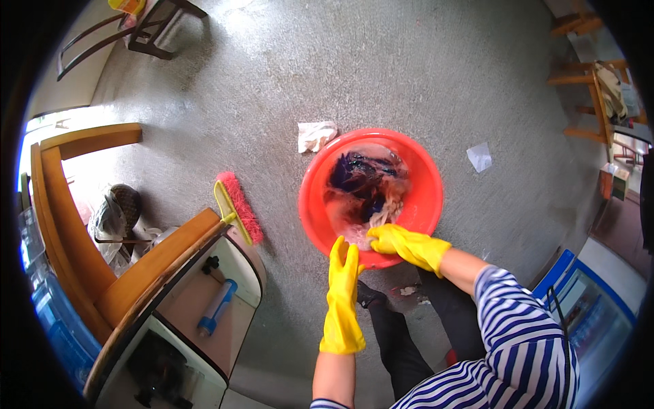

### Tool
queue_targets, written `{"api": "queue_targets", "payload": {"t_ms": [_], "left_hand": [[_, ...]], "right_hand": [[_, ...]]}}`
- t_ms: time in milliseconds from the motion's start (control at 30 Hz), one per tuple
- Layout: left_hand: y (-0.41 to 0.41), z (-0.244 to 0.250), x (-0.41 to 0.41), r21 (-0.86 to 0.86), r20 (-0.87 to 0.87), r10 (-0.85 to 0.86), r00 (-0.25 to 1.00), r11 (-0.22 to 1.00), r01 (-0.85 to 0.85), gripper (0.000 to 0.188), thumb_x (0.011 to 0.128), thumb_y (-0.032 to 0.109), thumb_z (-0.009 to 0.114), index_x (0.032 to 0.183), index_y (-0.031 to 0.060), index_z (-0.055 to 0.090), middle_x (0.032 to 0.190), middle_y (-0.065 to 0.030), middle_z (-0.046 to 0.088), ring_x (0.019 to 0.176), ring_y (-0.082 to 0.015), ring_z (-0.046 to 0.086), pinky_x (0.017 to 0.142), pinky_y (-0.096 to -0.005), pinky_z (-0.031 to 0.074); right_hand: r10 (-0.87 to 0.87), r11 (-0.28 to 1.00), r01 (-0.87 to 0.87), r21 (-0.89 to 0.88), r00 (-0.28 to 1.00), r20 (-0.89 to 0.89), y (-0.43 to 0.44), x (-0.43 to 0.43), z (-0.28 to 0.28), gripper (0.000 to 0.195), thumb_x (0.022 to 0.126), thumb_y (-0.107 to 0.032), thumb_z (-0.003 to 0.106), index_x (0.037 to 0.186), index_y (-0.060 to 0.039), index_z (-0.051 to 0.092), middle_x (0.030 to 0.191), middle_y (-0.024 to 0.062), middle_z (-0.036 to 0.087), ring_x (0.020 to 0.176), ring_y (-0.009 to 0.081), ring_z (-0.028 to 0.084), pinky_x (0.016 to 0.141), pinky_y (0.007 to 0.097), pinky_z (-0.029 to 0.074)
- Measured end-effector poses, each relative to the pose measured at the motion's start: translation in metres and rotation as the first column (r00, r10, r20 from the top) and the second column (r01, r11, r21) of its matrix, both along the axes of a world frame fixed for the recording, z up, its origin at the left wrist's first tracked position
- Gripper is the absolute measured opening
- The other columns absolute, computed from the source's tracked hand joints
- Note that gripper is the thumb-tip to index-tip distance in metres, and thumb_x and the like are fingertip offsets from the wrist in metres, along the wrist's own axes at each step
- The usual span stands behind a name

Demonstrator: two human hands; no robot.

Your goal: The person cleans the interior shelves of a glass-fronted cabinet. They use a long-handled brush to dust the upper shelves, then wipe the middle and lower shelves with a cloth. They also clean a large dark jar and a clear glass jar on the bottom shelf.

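Note:
A red plastic basin [431, 204] stands on the floor before me, with soapy water and wet cloth in it. Dark blue cloth [352, 174] lies at its far side, partly under the water, and a beige cloth [391, 204] is bunched at the right. My right hand [396, 243], in a yellow rubber glove, grips the lower end of the beige cloth inside the near rim. In a matching glove, my left hand [344, 271] is at the near left rim, fingers apart and holding nothing.
Crumpled white paper [316, 136] touches or nearly touches the basin's far left side. Another white scrap [479, 157] lies to the right. A pink-bristled broom head [240, 208] rests beside a shelf unit [245, 317] at left. Wooden chairs stand at both sides.

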State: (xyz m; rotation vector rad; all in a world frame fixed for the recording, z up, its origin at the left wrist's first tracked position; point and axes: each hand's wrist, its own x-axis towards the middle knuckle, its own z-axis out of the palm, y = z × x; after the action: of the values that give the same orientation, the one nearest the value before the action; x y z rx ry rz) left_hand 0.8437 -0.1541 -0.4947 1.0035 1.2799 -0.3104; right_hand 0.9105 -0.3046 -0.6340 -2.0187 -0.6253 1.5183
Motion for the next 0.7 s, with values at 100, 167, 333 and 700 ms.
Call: {"api": "queue_targets", "payload": {"t_ms": [100, 167, 333, 700], "left_hand": [[-0.010, -0.026, 0.006, -0.242, -0.110, 0.094, 0.989, 0.963, -0.119, 0.043, 0.094, 0.026, 0.062, 0.134, 0.0192, 0.046, 0.103, -0.0063, 0.062, 0.087, -0.0197, 0.061, 0.072, -0.0340, 0.054], [-0.015, -0.041, 0.010, -0.345, -0.103, 0.119, 0.988, 0.927, -0.147, 0.049, 0.093, 0.022, 0.063, 0.136, 0.0189, 0.041, 0.106, -0.0091, 0.060, 0.087, -0.0227, 0.061, 0.070, -0.0387, 0.055], [-0.019, -0.043, 0.026, -0.471, 0.110, 0.240, 0.965, 0.867, -0.162, 0.050, 0.088, 0.002, 0.059, 0.135, 0.0066, 0.042, 0.101, -0.0129, 0.064, 0.075, -0.0262, 0.065, 0.064, -0.0369, 0.056], [-0.032, 0.102, 0.059, -0.474, 0.176, 0.134, 0.975, 0.880, -0.035, 0.034, 0.088, 0.005, 0.045, 0.120, 0.0060, 0.057, 0.093, -0.0097, 0.066, 0.064, -0.0212, 0.062, 0.045, -0.0291, 0.047]], "right_hand": [[-0.203, 0.951, 0.224, 0.213, 0.972, -0.119, -0.007, 0.037, 0.134, 0.025, 0.084, -0.022, 0.058, 0.103, -0.0079, 0.066, 0.094, 0.0166, 0.069, 0.089, 0.0354, 0.065, 0.077, 0.0408, 0.050], [-0.237, 0.884, 0.263, 0.386, 0.965, -0.115, -0.006, 0.054, 0.202, 0.020, 0.083, -0.015, 0.059, 0.100, -0.0092, 0.067, 0.089, 0.0148, 0.069, 0.085, 0.0324, 0.066, 0.074, 0.0386, 0.051], [-0.099, 0.816, 0.181, 0.549, 0.979, -0.176, -0.010, 0.101, 0.288, 0.018, 0.080, -0.008, 0.060, 0.097, -0.0073, 0.067, 0.091, 0.0115, 0.068, 0.084, 0.0277, 0.067, 0.075, 0.0339, 0.052], [-0.537, 0.381, 0.899, -0.218, 0.023, -0.843, -0.005, 0.075, 0.089, 0.054, 0.081, -0.008, 0.065, 0.132, -0.0111, 0.051, 0.128, 0.0103, 0.057, 0.116, 0.0237, 0.054, 0.101, 0.0368, 0.042]]}}
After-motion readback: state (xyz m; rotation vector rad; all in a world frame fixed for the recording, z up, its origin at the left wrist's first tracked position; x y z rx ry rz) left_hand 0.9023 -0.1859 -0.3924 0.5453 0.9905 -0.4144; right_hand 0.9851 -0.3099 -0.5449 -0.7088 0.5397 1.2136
